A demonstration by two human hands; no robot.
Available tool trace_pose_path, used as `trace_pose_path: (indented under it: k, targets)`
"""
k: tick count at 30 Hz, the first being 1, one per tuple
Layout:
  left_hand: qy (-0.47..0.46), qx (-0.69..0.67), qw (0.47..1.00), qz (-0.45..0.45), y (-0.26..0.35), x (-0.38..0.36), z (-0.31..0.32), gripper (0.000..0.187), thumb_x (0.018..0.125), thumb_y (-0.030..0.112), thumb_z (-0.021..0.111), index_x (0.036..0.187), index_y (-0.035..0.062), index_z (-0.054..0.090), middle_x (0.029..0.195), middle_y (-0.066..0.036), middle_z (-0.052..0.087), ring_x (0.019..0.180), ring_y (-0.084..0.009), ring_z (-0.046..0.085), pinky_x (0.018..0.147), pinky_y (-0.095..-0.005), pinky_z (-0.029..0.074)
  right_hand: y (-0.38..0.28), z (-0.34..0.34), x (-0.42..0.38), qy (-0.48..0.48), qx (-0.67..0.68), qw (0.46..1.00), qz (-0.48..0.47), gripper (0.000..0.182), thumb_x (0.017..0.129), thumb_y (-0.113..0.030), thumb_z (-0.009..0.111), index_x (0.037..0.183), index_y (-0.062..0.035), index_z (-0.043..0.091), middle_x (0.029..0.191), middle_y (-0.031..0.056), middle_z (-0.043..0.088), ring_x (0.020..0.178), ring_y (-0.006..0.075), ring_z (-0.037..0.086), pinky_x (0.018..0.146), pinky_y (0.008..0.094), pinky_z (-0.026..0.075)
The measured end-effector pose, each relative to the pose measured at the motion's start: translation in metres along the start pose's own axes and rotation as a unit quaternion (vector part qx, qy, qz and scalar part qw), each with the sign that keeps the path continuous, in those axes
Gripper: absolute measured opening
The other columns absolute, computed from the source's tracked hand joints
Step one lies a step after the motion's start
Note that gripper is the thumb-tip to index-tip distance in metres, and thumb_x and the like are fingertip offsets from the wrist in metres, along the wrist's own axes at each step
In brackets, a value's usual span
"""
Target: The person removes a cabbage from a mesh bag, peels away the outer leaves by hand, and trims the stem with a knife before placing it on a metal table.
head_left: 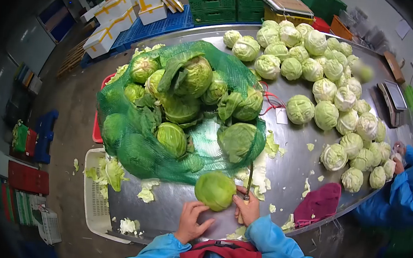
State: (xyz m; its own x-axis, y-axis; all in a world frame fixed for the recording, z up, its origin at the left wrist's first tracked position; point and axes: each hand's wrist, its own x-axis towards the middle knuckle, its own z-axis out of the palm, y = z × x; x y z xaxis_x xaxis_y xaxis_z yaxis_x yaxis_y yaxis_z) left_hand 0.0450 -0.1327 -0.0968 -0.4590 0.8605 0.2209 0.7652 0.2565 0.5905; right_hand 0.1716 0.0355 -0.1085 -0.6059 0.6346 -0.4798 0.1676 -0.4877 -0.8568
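Close in front of me, a green cabbage [214, 191] stands at the near edge of the green net bag. My left hand [192, 222] is just below its left side, fingers apart and nothing held. On the other side, my right hand [247, 207] is wrapped round the handle of a knife [248, 184], whose dark blade points up and away. Its fingertips are close to the cabbage's right side; whether they touch it is hard to tell. The open net bag [138, 155] holds several cabbages with loose outer leaves.
Many trimmed cabbages [326, 115] cover the right of the metal table [157, 214]. A white basket [96, 203] with leaves stands at the left edge. A maroon cloth [317, 204] lies at the near right edge. A co-worker's hands [398, 158] are at far right.
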Motion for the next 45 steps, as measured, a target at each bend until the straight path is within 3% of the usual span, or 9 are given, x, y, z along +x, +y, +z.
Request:
trace_pose_path:
  k: [3, 9, 11, 12, 16, 20, 26, 42, 45]
  targets:
    - [0.123, -0.157, 0.977, -0.077, 0.006, 0.019, -0.008, 0.066, 0.064, 0.028, 0.083, 0.118, 0.0058, 0.053, 0.123, -0.019, 0.047, 0.112, -0.0364, 0.047, 0.096, -0.0458, 0.040, 0.012, -0.009, 0.001, -0.014, 0.027, 1.000, -0.003, 0.045, 0.088, -0.017, 0.066, 0.127, -0.0003, 0.052, 0.066, 0.0030, 0.059, 0.043, 0.0081, 0.049, 0.040, 0.0225, 0.040]
    - [-0.056, -0.181, 0.975, -0.112, 0.002, 0.013, -0.004, 0.086, 0.061, 0.032, 0.086, 0.129, 0.0026, 0.044, 0.134, -0.021, 0.040, 0.123, -0.0380, 0.042, 0.104, -0.0425, 0.036, -0.006, 0.001, -0.016, -0.109, -0.063, 0.992, -0.002, 0.040, 0.088, -0.017, 0.066, 0.125, -0.0087, 0.055, 0.068, -0.0012, 0.057, 0.051, 0.0038, 0.048, 0.045, 0.0191, 0.039]
    - [-0.002, -0.143, 0.981, -0.130, -0.010, -0.014, -0.019, 0.092, 0.060, 0.031, 0.087, 0.133, 0.0029, 0.040, 0.135, -0.021, 0.039, 0.125, -0.0355, 0.042, 0.106, -0.0406, 0.035, -0.003, -0.009, -0.025, -0.087, -0.133, 0.986, 0.048, 0.045, 0.082, -0.023, 0.071, 0.119, -0.0027, 0.054, 0.093, 0.0099, 0.061, 0.060, 0.0140, 0.055, 0.056, 0.0293, 0.047]
    - [-0.003, -0.141, 0.981, -0.134, -0.013, -0.026, -0.024, 0.092, 0.060, 0.031, 0.087, 0.133, 0.0029, 0.040, 0.135, -0.021, 0.039, 0.125, -0.0355, 0.042, 0.106, -0.0406, 0.035, 0.011, -0.016, -0.024, -0.071, -0.239, 0.965, -0.082, 0.040, 0.081, -0.023, 0.070, 0.108, 0.0003, 0.053, 0.097, 0.0178, 0.060, 0.076, 0.0273, 0.060, 0.070, 0.0374, 0.048]
    - [-0.012, -0.500, 0.801, -0.329, -0.008, -0.052, -0.036, 0.095, 0.062, 0.017, 0.085, 0.138, 0.0015, 0.030, 0.132, -0.013, 0.042, 0.123, -0.0248, 0.043, 0.104, -0.0368, 0.037, 0.024, -0.026, -0.045, -0.167, -0.325, 0.921, -0.136, 0.029, 0.084, -0.020, 0.064, 0.099, 0.0007, 0.051, 0.091, 0.0240, 0.056, 0.086, 0.0409, 0.056, 0.076, 0.0438, 0.046]
    - [0.041, -0.361, 0.862, -0.355, 0.003, -0.049, -0.014, 0.091, 0.062, 0.018, 0.084, 0.135, 0.0008, 0.034, 0.127, -0.015, 0.043, 0.118, -0.0252, 0.046, 0.101, -0.0365, 0.038, 0.006, -0.003, -0.056, -0.249, -0.412, 0.872, -0.091, 0.027, 0.089, -0.025, 0.056, 0.093, 0.0008, 0.048, 0.091, 0.0272, 0.057, 0.084, 0.0458, 0.056, 0.072, 0.0507, 0.044]
    - [0.123, -0.310, 0.865, -0.375, 0.019, -0.051, 0.002, 0.087, 0.063, 0.022, 0.084, 0.132, -0.0022, 0.036, 0.125, -0.017, 0.043, 0.117, -0.0263, 0.045, 0.100, -0.0369, 0.038, 0.007, 0.001, -0.066, -0.265, -0.407, 0.873, -0.042, 0.026, 0.091, -0.023, 0.054, 0.096, -0.0006, 0.043, 0.088, 0.0273, 0.059, 0.080, 0.0479, 0.058, 0.068, 0.0530, 0.044]
    - [0.059, -0.297, 0.878, -0.372, 0.003, -0.049, -0.003, 0.085, 0.064, 0.022, 0.083, 0.132, 0.0004, 0.037, 0.122, -0.015, 0.041, 0.117, -0.0267, 0.043, 0.102, -0.0390, 0.035, 0.075, 0.009, -0.011, -0.179, -0.589, 0.788, 0.019, 0.025, 0.086, -0.016, 0.052, 0.101, 0.0017, 0.043, 0.079, 0.0278, 0.061, 0.073, 0.0470, 0.059, 0.064, 0.0527, 0.047]
    - [0.029, -0.405, 0.829, -0.386, -0.018, -0.077, -0.022, 0.086, 0.066, 0.016, 0.079, 0.137, 0.0028, 0.033, 0.128, -0.014, 0.041, 0.122, -0.0267, 0.041, 0.105, -0.0382, 0.035, 0.064, -0.007, -0.010, -0.217, -0.495, 0.832, -0.130, 0.037, 0.089, -0.023, 0.054, 0.114, 0.0025, 0.045, 0.069, 0.0241, 0.061, 0.061, 0.0438, 0.060, 0.058, 0.0503, 0.048]
